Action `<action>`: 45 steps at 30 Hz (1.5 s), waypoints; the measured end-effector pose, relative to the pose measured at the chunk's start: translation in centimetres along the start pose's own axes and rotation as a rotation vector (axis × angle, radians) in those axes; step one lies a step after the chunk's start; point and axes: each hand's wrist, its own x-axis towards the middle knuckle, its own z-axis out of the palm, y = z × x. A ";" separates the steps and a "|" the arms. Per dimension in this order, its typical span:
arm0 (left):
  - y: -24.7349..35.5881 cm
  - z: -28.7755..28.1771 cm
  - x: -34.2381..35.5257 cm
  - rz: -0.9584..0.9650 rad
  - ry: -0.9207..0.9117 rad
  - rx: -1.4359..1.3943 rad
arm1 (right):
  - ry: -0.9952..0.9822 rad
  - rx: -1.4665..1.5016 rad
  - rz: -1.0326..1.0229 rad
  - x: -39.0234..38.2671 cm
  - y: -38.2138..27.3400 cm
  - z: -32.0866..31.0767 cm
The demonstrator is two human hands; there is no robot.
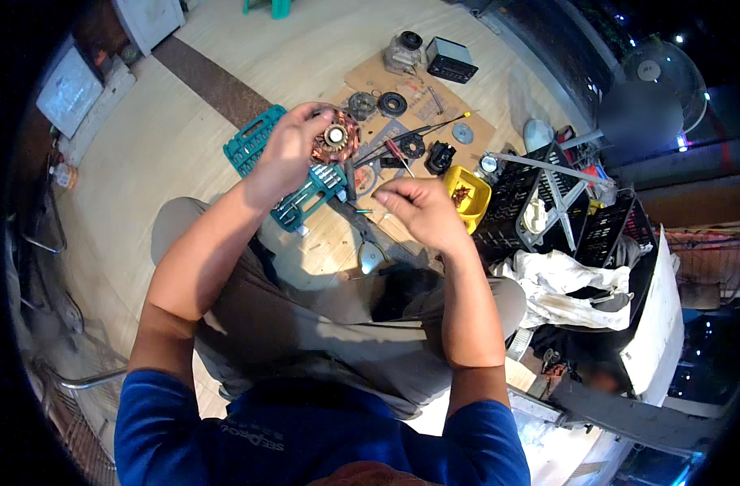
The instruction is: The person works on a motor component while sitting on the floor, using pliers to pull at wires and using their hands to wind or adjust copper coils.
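"Pale floor [183,146], flattened cardboard [470,101] spread out on it, parts all over the place. So what's going on with the hands?"

"Left hand [291,146] is grasping a round copper-wound part [335,138], fingers up around its edge, with the pale, round middle facing the camera. It's held up off the floor, roughly over the open teal socket case [289,221]."

"And the right hand [423,212]?"

"Fingers curled in, thumb side toward the middle of the mess. Honestly can't tell if there's something small pinched in there or nothing at all. It's right by the yellow container [482,194], which has some little reddish-brown bits in it."

"What else is lying around?"

"Red-handled screwdriver [397,151] on the cardboard just past the right hand, a black ring [393,104] farther out, and a metal housing [403,57] at the far end next to a dark boxy unit [451,61]. Off to the right there's a black crate [504,235] with a rumpled white cloth [577,279] near it."
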 end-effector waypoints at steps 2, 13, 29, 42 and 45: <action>0.2 -0.1 0.1 -0.018 -0.023 -0.153 | -0.045 -0.054 -0.039 0.0 0.7 0.3; 1.4 -1.0 0.2 -0.305 -0.058 -0.235 | 0.401 -0.564 -0.134 0.1 4.5 -3.3; 1.2 -1.6 1.4 0.021 0.266 0.001 | 0.553 -0.549 -0.377 -3.8 -0.8 -4.6; 5.2 -5.3 1.6 -0.118 0.176 -0.445 | 0.331 -0.439 -0.111 -4.2 6.1 -6.5; 3.8 -4.6 1.7 -0.049 -0.081 -0.326 | 0.305 -0.464 -0.189 -3.6 8.3 -5.0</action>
